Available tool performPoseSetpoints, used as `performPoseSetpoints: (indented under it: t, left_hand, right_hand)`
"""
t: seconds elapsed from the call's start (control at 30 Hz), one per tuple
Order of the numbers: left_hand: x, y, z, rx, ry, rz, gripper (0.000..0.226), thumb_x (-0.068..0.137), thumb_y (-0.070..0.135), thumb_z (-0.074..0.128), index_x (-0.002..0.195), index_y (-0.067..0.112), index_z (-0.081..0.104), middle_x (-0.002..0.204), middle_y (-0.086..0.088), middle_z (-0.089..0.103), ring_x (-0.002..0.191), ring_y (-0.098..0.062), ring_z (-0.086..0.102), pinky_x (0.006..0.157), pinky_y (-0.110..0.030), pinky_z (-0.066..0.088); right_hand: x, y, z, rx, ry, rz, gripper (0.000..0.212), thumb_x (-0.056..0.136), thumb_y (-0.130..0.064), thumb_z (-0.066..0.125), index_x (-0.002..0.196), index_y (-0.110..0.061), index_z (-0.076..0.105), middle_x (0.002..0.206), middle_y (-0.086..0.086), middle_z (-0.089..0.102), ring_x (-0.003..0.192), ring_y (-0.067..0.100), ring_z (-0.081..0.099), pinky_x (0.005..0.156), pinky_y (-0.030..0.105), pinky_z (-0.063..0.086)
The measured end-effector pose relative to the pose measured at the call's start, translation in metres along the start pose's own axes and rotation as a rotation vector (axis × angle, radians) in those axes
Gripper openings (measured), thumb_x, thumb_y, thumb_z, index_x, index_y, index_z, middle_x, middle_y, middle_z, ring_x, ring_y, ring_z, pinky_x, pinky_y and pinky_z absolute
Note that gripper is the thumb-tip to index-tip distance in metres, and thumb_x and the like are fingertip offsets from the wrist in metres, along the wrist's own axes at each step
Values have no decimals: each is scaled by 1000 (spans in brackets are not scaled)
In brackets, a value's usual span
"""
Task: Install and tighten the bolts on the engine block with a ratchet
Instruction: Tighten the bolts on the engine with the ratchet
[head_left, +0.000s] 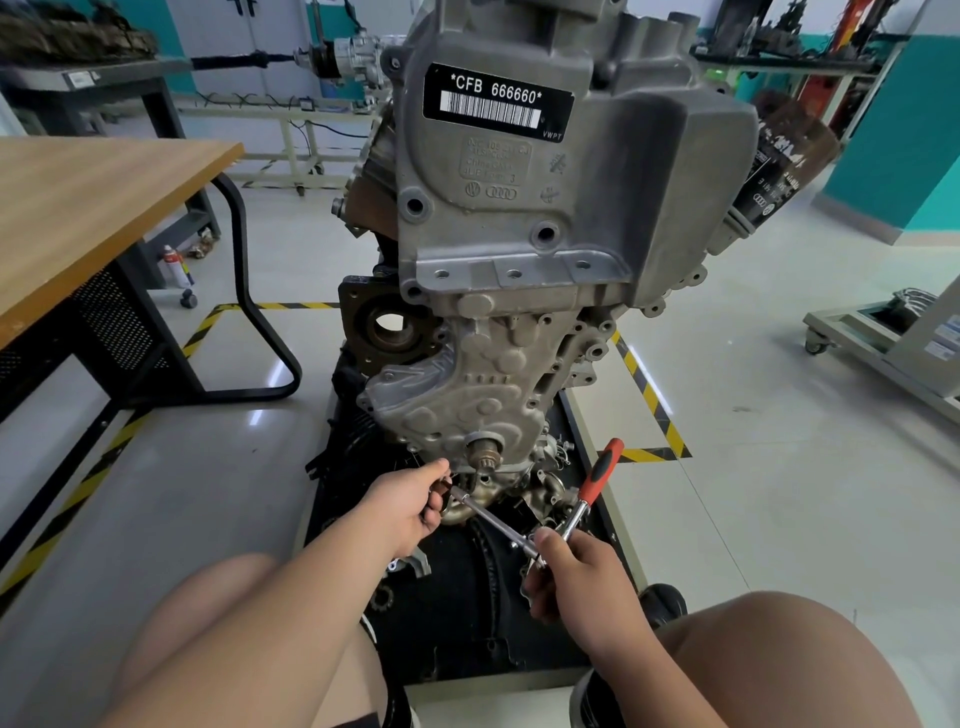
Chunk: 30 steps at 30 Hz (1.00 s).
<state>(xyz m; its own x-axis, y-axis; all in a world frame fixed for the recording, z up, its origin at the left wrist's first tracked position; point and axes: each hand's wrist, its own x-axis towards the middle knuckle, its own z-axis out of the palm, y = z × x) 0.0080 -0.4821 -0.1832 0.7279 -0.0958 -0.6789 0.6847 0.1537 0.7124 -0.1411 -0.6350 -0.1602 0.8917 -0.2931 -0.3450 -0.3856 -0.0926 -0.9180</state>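
The right hand is gripping the head of the red-and-black-handled steel ratchet, its handle angling up beyond it. The left hand is pinching the far tip of the slim chrome extension bar against the grey cast-metal engine block; any bolt is hiding there. The rigid, slick steel is probably favouring a handle grip.

One engine block, one ratchet, two hands — one table
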Motion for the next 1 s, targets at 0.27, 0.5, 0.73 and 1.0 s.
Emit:
performPoseSetpoints:
  t: [0.27, 0.5, 0.73, 1.0]
  left_hand:
    - [0, -3, 0, 151, 24, 163, 6, 87, 14, 70, 87, 7, 69, 47, 5, 54, 36, -4, 39, 35, -15, 29]
    - [-1, 3, -1, -8, -73, 102, 10, 86, 13, 70, 82, 6, 65, 62, 0, 57, 39, -3, 40, 33, -16, 30]
    - [1, 1, 0, -83, -86, 115, 12, 90, 12, 66, 79, 8, 63, 70, -1, 59, 37, -2, 40, 33, -15, 29]
    - [15, -3, -17, 8, 16, 76, 18, 90, 23, 66, 78, 11, 59, 59, 2, 49, 39, -4, 34, 31, -14, 26]
  right_hand:
    - [11, 8, -2, 170, 23, 75, 34, 100, -31, 45, 96, -1, 60, 67, 14, 67, 51, 25, 59, 44, 28, 44]
    - [11, 5, 10, 723, 46, 366, 27, 102, -26, 42, 88, -8, 54, 54, 6, 54, 41, 17, 47, 42, 26, 39]
    - [7, 4, 29, 968, 90, 512, 31, 101, -25, 45, 79, -6, 56, 52, 8, 58, 38, 15, 54, 37, 20, 45]
    - [7, 12, 42, 563, -43, 325, 29, 102, -30, 44, 91, -5, 55, 62, 9, 63, 44, 19, 53, 43, 26, 43]
